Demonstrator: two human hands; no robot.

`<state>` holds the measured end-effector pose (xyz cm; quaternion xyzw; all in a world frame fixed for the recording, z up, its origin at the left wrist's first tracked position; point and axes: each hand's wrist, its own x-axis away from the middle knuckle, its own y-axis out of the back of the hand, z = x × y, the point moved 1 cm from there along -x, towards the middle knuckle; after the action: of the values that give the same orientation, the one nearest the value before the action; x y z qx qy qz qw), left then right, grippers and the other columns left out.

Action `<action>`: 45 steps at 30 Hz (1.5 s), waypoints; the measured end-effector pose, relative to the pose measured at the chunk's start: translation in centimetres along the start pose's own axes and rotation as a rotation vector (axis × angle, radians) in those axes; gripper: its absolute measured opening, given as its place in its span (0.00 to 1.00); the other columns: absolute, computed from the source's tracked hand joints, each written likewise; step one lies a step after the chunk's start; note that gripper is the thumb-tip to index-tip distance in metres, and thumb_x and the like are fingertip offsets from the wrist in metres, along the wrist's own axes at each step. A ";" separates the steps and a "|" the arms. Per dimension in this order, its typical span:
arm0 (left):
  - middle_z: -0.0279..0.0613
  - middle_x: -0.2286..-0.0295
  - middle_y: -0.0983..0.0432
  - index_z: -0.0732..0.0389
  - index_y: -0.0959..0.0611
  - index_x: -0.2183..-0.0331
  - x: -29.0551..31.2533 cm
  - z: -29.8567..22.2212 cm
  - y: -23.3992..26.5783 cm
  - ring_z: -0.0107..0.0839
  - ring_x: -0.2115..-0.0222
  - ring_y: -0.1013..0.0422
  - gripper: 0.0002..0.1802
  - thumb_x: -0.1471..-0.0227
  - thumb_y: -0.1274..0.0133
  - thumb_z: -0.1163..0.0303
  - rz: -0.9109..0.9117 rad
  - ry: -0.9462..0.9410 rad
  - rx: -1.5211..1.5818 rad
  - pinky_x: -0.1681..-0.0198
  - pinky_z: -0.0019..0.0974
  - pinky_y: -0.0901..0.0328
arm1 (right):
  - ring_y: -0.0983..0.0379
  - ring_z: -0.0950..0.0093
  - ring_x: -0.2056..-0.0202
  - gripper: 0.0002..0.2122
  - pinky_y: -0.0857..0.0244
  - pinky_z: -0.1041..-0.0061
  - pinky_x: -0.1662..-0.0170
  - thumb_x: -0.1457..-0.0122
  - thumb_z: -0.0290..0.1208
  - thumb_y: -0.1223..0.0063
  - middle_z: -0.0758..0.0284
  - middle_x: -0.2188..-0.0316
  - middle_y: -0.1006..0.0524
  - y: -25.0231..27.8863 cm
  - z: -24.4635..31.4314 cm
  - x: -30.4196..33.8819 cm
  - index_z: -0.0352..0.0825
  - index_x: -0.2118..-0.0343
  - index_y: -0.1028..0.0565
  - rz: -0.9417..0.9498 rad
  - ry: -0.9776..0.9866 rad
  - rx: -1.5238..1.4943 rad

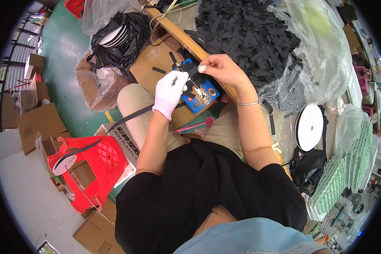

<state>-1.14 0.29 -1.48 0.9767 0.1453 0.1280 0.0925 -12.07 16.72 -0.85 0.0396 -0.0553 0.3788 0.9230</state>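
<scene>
My left hand (pixel 171 91), in a white knit glove, is closed with its fingertips beside the metal rod of a small blue tabletop device (pixel 193 104); what it grips is hidden. A long black strap (pixel 129 117) passes beneath my left wrist toward the device. My bare right hand (pixel 226 72) is pinched over the device's far edge, a white wrap (pixel 202 68) on a fingertip. Dark strip material (pixel 189 70) lies against that fingertip; I cannot make out whether the fingers hold it. The device has metal fittings on its top.
A large heap of black strips (pixel 245 38) lies in clear plastic beyond a wooden edge (pixel 186 38). A red stool (pixel 106 158) on the left carries a strap reel (pixel 64 164). A white-faced reel (pixel 309 127) stands right. A black bag (pixel 122 42) fills a carton (pixel 86 80).
</scene>
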 end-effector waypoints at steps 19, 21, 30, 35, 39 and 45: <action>0.32 0.85 0.30 0.63 0.20 0.75 0.6 2.2 2.7 0.19 0.82 0.37 0.15 0.49 0.50 0.60 0.035 0.086 -0.133 0.76 0.26 0.41 | 0.33 0.78 0.81 0.08 0.38 0.77 0.74 0.57 0.30 0.46 0.68 0.85 0.28 1.1 -0.5 -0.6 0.30 0.78 0.25 -0.335 -0.062 0.623; 0.33 0.85 0.29 0.63 0.20 0.75 0.4 2.6 2.7 0.20 0.82 0.36 0.15 0.49 0.50 0.60 0.032 0.085 -0.171 0.76 0.26 0.40 | 0.32 0.78 0.81 0.07 0.38 0.77 0.74 0.57 0.30 0.46 0.68 0.85 0.28 0.9 -0.4 -0.5 0.30 0.78 0.26 -0.333 -0.070 0.603; 0.33 0.85 0.29 0.63 0.21 0.76 0.4 2.8 2.8 0.20 0.82 0.35 0.15 0.49 0.51 0.61 -0.026 0.070 -0.226 0.75 0.25 0.40 | 0.33 0.77 0.82 0.07 0.38 0.77 0.74 0.58 0.29 0.46 0.67 0.85 0.29 0.9 -0.7 -0.6 0.30 0.79 0.26 -0.337 -0.038 0.639; 0.29 0.83 0.31 0.62 0.22 0.74 1.8 1.2 3.7 0.15 0.83 0.39 0.12 0.47 0.51 0.63 0.053 0.007 0.322 0.78 0.20 0.45 | 0.35 0.83 0.80 0.08 0.40 0.81 0.75 0.53 0.31 0.44 0.72 0.84 0.29 1.6 -1.0 -0.7 0.31 0.77 0.26 -0.325 -0.017 0.500; 0.30 0.83 0.31 0.62 0.22 0.73 2.0 -1.3 2.9 0.15 0.83 0.40 0.11 0.47 0.50 0.64 0.051 -0.067 0.267 0.80 0.20 0.46 | 0.37 0.88 0.75 0.08 0.42 0.86 0.72 0.48 0.32 0.44 0.76 0.79 0.29 1.6 -0.9 -0.6 0.31 0.75 0.25 -0.300 0.181 0.256; 0.30 0.84 0.30 0.63 0.21 0.74 0.5 -0.9 0.8 0.16 0.84 0.38 0.12 0.48 0.49 0.63 -0.020 -0.020 0.062 0.80 0.22 0.43 | 0.38 0.89 0.75 0.06 0.43 0.87 0.71 0.46 0.29 0.46 0.77 0.78 0.29 0.5 1.0 0.2 0.31 0.73 0.24 -0.037 -0.020 0.023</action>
<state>-0.71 -0.12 -0.31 0.9788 0.1579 0.1128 0.0651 -12.37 17.05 0.21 0.0549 -0.0593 0.3619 0.9287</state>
